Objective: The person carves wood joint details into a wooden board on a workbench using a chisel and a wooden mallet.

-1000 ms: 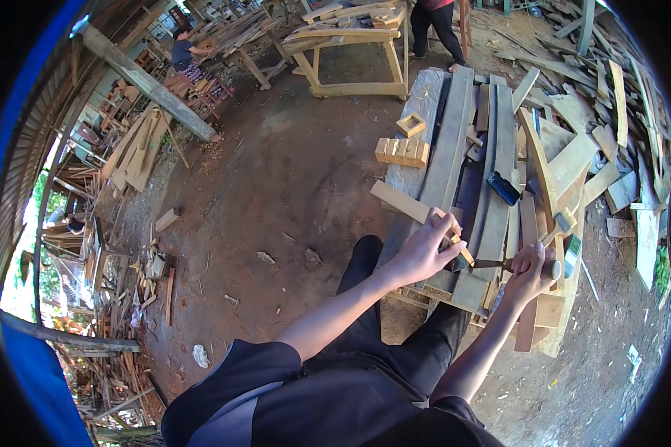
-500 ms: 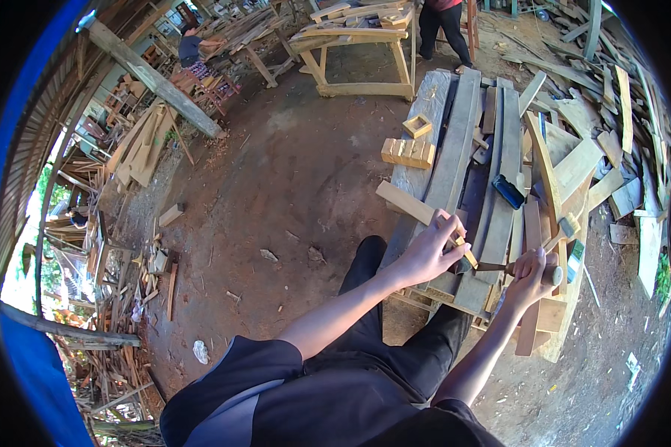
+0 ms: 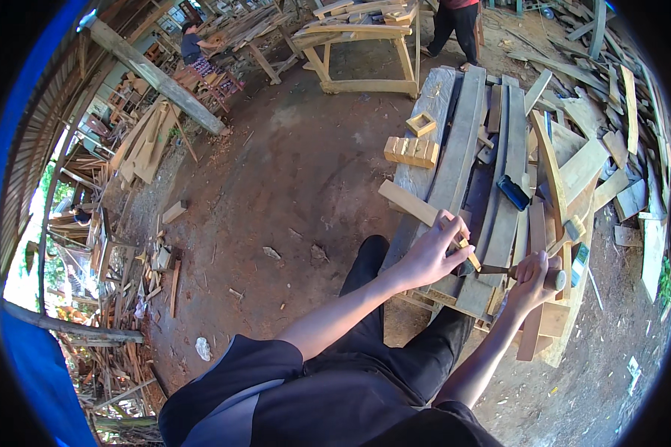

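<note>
My left hand [image 3: 434, 257] is closed around a small, light wooden piece [image 3: 473, 260], its end sticking out past the fingers. Under that hand runs a pale board [image 3: 408, 201] lying across the bench. My right hand [image 3: 530, 281] grips a chisel by its rounded wooden handle [image 3: 555, 279]. The chisel's dark blade [image 3: 496, 270] points left, its tip close to the end of the small piece; whether they touch I cannot tell. A brush with a wooden handle [image 3: 573, 228] rests just beyond my right hand.
Long grey planks [image 3: 462, 141] form the bench top. On it are a row of small wood blocks [image 3: 411, 151], a small wooden frame [image 3: 421, 124] and a dark blue tray [image 3: 513, 192]. Scrap wood [image 3: 634, 164] is piled at right. One person [image 3: 456, 30] stands beyond; another [image 3: 194, 48] sits far left.
The whole view has shifted slightly. Both hands keep almost the same place and grip, with the chisel blade still beside the wooden piece.
</note>
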